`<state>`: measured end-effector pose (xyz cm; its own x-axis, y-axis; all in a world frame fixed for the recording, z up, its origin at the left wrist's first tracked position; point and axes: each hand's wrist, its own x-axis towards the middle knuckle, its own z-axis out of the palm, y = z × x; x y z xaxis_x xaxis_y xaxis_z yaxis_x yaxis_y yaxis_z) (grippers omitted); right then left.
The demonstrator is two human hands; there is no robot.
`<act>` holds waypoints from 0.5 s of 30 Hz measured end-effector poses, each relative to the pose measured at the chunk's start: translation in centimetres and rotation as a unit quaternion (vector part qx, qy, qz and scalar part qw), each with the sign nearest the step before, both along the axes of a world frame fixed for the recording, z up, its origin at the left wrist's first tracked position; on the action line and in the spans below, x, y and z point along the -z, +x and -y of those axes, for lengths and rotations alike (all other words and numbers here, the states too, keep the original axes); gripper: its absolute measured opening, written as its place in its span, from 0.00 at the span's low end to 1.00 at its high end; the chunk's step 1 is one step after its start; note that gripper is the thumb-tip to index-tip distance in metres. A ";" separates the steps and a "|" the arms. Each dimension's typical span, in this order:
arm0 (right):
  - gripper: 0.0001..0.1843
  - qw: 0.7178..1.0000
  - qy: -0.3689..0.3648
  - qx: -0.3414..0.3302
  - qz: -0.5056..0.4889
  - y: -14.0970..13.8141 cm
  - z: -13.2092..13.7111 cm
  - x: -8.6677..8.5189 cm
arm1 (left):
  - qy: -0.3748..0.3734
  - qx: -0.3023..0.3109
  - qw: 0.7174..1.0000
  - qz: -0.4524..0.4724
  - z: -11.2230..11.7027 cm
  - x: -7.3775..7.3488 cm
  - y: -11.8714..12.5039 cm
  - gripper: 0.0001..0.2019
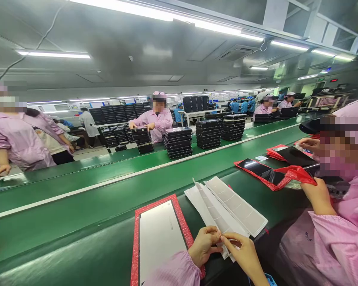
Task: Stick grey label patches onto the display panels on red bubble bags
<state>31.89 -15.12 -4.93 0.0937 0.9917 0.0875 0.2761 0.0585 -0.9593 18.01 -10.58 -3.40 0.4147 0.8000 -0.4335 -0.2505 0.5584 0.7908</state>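
Observation:
My left hand (203, 245) and my right hand (244, 254) meet at the bottom of the view, fingertips pinched together on the near end of a white sticker sheet (229, 206). Several such long white sheets fan out from my fingers across the green belt. Just left of my left hand lies a flat white panel (159, 238) in a red bag, its near corner under my pink sleeve.
A co-worker in pink at the right holds a red bag (292, 174) over a black panel (258, 169). Stacks of black trays (178, 142) stand across the green conveyor (77, 198). Other workers stand on the far side.

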 end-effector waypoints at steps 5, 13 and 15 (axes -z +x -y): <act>0.19 0.999 -0.010 -0.016 -0.030 -0.2 -0.1 0.1 | 0.006 -0.002 1.000 -0.007 0.1 0.0 0.1 0.15; 0.17 0.993 -0.015 0.116 0.008 5.6 -2.0 1.2 | -0.013 -0.042 0.998 -0.049 -0.4 0.4 -0.2 0.12; 0.17 0.984 -0.014 0.177 -0.010 8.4 -2.2 1.1 | -0.021 -0.053 0.997 -0.059 -0.6 0.5 -0.3 0.12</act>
